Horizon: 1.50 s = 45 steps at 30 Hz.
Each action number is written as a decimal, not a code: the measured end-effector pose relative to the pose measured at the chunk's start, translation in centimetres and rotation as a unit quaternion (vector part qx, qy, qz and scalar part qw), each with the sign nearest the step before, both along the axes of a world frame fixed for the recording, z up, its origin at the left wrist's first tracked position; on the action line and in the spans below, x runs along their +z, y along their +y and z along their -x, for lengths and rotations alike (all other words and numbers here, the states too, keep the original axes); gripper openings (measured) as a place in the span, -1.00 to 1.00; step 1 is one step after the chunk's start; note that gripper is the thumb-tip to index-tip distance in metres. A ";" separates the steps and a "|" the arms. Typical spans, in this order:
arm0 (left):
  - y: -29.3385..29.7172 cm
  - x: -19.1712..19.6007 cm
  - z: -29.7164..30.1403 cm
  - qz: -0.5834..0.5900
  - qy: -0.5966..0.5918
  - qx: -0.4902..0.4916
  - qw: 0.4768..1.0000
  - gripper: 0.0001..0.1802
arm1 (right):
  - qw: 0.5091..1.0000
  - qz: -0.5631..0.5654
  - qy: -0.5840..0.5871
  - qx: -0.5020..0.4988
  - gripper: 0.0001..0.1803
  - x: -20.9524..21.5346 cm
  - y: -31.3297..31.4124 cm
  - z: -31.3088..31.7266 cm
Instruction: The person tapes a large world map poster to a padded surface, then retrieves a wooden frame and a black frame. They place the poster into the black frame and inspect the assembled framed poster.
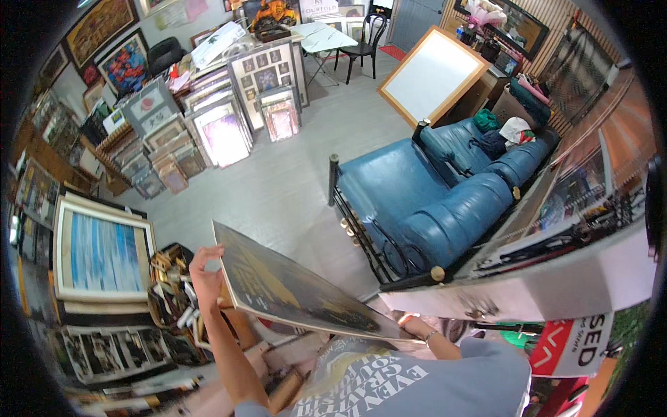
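Observation:
A large flat picture panel [295,285], dark with gold-brown patches and a thin pale edge, is held up in front of my body at a slant. My left hand [204,274] grips its left edge near the upper corner, with the fingers bent over the rim. At the opposite end my right hand [415,326] holds the panel near its right corner; some of those fingers are hidden by it. A bracelet circles my right wrist. Close to my left hand stands a bin of rolls and offcuts [174,285].
A blue sofa [389,181] with a black metal frame stands ahead to the right. Behind it leans a wood-framed white board [434,76]. Stacked framed pictures [222,132] stand at the far left, and a framed blue painting [104,250] at left. A white ledge [528,292] runs along my right.

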<state>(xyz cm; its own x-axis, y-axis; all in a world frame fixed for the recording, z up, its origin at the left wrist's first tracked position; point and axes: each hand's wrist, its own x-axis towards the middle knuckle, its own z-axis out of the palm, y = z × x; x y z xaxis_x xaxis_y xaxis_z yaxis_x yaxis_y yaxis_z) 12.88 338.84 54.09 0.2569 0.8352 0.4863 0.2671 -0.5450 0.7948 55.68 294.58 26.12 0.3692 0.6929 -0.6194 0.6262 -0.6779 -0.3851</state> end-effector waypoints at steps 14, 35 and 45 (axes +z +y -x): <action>24.5 2.1 4.8 0.038 0.106 0.090 0.989 -0.46 | 0.993 0.082 0.083 0.035 -0.57 2.2 31.0 -2.4; 67.1 9.8 -20.4 0.063 -0.110 -0.320 0.939 -0.47 | 0.979 0.037 0.056 -0.195 -0.60 9.3 64.9 -4.6; 82.5 12.7 -44.8 0.085 -0.169 -0.495 0.848 -0.45 | 0.873 -0.028 -0.084 -0.479 -0.56 13.0 69.6 -11.5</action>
<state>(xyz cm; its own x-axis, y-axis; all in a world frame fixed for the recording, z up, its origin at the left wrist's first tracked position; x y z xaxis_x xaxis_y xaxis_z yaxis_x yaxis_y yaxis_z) 57.67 421.34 66.80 0.7432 0.3565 0.5662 -0.5132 -0.2393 0.8242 67.21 364.21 39.13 0.8788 0.0438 -0.4751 -0.1665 -0.9050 -0.3914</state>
